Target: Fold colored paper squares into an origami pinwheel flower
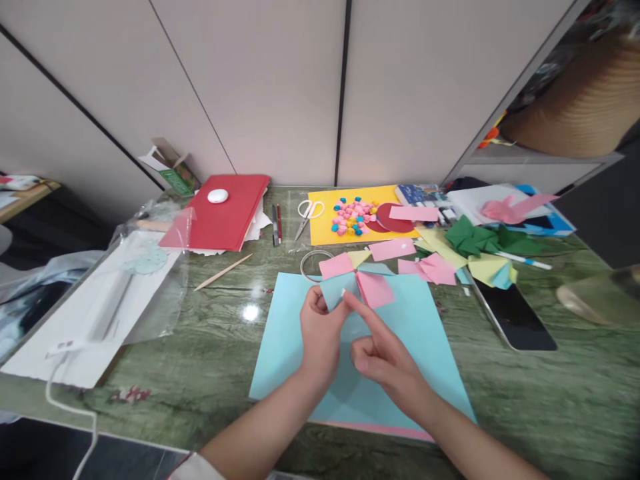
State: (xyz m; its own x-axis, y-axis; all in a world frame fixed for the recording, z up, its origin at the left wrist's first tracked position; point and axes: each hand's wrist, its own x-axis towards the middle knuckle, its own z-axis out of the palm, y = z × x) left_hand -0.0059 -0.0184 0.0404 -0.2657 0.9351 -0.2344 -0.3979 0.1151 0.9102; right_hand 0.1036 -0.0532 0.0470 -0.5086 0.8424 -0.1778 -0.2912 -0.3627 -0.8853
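My left hand point(323, 333) pinches a small light-blue paper piece point(336, 291) between thumb and fingers, above the large light-blue sheet point(285, 347). The index finger of my right hand point(387, 353) is stretched out and touches a tiny white bit point(343, 292) on that piece, while its other fingers curl in and hold nothing. Close behind the held piece are a pink paper piece point(336, 265), a yellow one point(359, 257) and a folded pink one point(376, 289). Whether these are joined to it I cannot tell.
A roll of tape point(303, 265), white-handled scissors point(310, 212) and a yellow sheet point(320, 230) with several small coloured balls point(353, 217) lie behind. At right are green folded papers point(473, 237) and a phone point(515, 317). At left lie a wooden stick point(223, 272) and a red folder point(225, 213).
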